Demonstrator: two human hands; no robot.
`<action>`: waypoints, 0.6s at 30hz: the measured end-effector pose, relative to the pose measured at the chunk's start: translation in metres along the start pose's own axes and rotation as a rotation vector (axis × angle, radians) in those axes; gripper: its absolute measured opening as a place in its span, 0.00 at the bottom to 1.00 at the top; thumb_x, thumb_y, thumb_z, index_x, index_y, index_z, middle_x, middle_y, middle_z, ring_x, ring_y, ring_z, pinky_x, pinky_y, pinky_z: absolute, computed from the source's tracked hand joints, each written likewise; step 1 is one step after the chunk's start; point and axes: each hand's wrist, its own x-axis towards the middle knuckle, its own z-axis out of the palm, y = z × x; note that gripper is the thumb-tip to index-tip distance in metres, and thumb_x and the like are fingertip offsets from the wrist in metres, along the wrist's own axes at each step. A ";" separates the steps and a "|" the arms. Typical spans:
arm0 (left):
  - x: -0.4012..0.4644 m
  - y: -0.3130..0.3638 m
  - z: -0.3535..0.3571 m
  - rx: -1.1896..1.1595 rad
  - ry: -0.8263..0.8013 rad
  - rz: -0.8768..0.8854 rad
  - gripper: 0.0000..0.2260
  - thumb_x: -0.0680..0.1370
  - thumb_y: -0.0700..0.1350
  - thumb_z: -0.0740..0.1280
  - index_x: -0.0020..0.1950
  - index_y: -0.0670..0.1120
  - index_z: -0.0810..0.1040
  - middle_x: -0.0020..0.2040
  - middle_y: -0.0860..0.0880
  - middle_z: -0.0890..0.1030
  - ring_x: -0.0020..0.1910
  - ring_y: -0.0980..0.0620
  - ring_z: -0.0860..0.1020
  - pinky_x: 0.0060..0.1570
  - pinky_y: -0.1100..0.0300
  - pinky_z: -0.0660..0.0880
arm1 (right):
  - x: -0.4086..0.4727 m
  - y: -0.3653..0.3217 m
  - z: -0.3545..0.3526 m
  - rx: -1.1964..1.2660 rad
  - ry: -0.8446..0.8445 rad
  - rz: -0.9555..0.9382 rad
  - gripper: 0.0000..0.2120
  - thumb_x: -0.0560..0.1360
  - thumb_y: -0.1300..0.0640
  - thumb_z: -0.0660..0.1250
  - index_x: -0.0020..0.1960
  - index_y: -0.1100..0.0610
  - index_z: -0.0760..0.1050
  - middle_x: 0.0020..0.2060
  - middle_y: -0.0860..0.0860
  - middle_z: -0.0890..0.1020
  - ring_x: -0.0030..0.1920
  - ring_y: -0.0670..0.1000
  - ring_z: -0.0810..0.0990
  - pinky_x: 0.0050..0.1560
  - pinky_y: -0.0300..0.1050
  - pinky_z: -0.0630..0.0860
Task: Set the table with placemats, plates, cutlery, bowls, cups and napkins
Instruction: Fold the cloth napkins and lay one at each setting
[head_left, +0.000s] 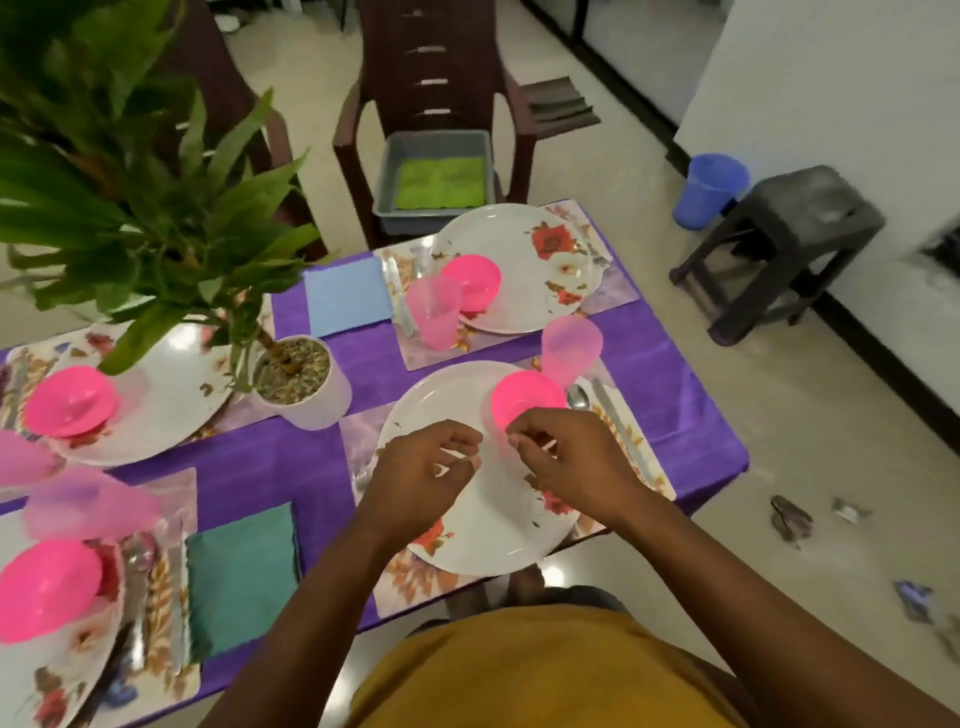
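Both my hands hover over the near white floral plate (457, 395), which lies on a floral placemat (410, 582). My left hand (421, 473) and my right hand (566, 462) have loosely curled fingers and hold nothing. A pink bowl (524, 397) sits on this plate just beyond my right hand, a pink cup (571, 348) behind it. A spoon (577, 397) and a knife (618, 421) lie right of the plate. Three other settings have plates, pink bowls and pink cups. A blue napkin (345, 296) and a teal napkin (241, 566) lie on the purple cloth.
A potted plant (298, 379) stands mid-table, its leaves hanging over the left settings. A grey tub (384, 182) holding green napkins (441, 182) sits on the brown chair (431, 67) beyond the table. A dark stool (779, 244) and blue bucket (711, 189) stand on the floor, right.
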 end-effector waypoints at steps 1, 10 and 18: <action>0.003 0.003 0.002 -0.012 -0.023 0.026 0.09 0.80 0.46 0.72 0.59 0.57 0.84 0.52 0.61 0.85 0.51 0.63 0.82 0.52 0.65 0.79 | -0.003 0.003 -0.005 0.001 0.030 0.020 0.08 0.81 0.50 0.67 0.57 0.48 0.84 0.49 0.43 0.86 0.46 0.44 0.83 0.48 0.48 0.83; 0.042 0.047 0.032 -0.043 -0.082 0.125 0.08 0.80 0.45 0.72 0.55 0.58 0.85 0.49 0.62 0.86 0.50 0.60 0.83 0.55 0.57 0.81 | -0.014 0.042 -0.049 0.065 0.183 0.132 0.06 0.79 0.51 0.69 0.53 0.47 0.84 0.44 0.39 0.86 0.45 0.41 0.83 0.48 0.53 0.82; 0.097 0.116 0.100 -0.048 -0.134 0.171 0.08 0.81 0.44 0.71 0.57 0.57 0.85 0.49 0.61 0.86 0.50 0.59 0.84 0.50 0.62 0.80 | 0.001 0.119 -0.131 0.107 0.300 0.187 0.04 0.79 0.51 0.71 0.50 0.48 0.85 0.43 0.41 0.86 0.45 0.44 0.84 0.52 0.52 0.81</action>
